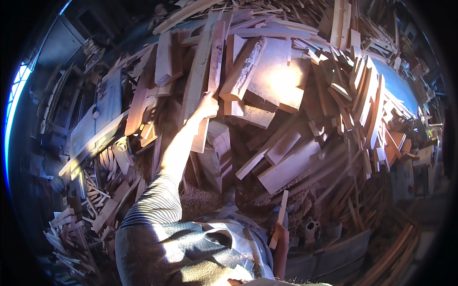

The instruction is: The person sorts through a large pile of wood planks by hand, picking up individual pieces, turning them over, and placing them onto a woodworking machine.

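My left arm, in a striped sleeve, stretches forward into a heap of sawn wood. At its end my left hand (208,106) is closed around the edge of a long narrow board (217,52), which leans in the pile with its lower end below my fist. Beside it on the left stands a longer pale plank (196,71). Low and close to my body, my right hand (280,234) grips a short thin wooden strip (283,208), held nearly upright. Part of the right hand's fingers lies in shadow.
Thick bark-edged boards (244,69) and a sunlit wide board (272,71) lie just right of my left hand. Loose blocks (291,167) rest nearer me. Stacked offcuts (372,105) rise at the right, and scrap sticks (71,243) fill the lower left.
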Available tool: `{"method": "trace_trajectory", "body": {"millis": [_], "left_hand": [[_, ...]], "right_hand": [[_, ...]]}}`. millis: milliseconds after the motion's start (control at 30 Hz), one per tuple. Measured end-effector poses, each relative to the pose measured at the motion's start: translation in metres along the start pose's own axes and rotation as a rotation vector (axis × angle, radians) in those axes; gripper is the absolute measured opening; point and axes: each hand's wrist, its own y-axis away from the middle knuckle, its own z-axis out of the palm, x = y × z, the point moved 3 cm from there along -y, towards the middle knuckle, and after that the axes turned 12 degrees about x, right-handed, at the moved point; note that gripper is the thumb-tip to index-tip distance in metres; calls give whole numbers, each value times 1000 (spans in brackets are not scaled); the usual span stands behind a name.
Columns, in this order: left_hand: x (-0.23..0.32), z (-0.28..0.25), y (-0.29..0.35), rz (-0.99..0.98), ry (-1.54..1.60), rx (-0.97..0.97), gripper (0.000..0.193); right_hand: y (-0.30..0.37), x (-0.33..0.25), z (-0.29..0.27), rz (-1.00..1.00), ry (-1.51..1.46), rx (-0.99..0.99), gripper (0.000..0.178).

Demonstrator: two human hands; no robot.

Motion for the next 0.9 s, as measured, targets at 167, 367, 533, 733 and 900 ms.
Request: {"method": "trace_trajectory", "body": {"millis": [167,367,533,733,900], "left_hand": [[-14,49,10,485,-393,436,43],[82,190,117,1053,-743,392,47],[78,243,98,1162,-854,95,50],[52,295,29,795,-1215,-121,72],[47,311,-24,511,-1337,-130,91]], "right_hand": [[3,-9,-8,-19,-12,27,22],[14,-11,-22,-12,-25,95,22],[18,-20,-8,-18,-34,77,22],[-1,6,-31,-2,-261,51,22],[-3,-1,-33,16,-362,74,20]]}}
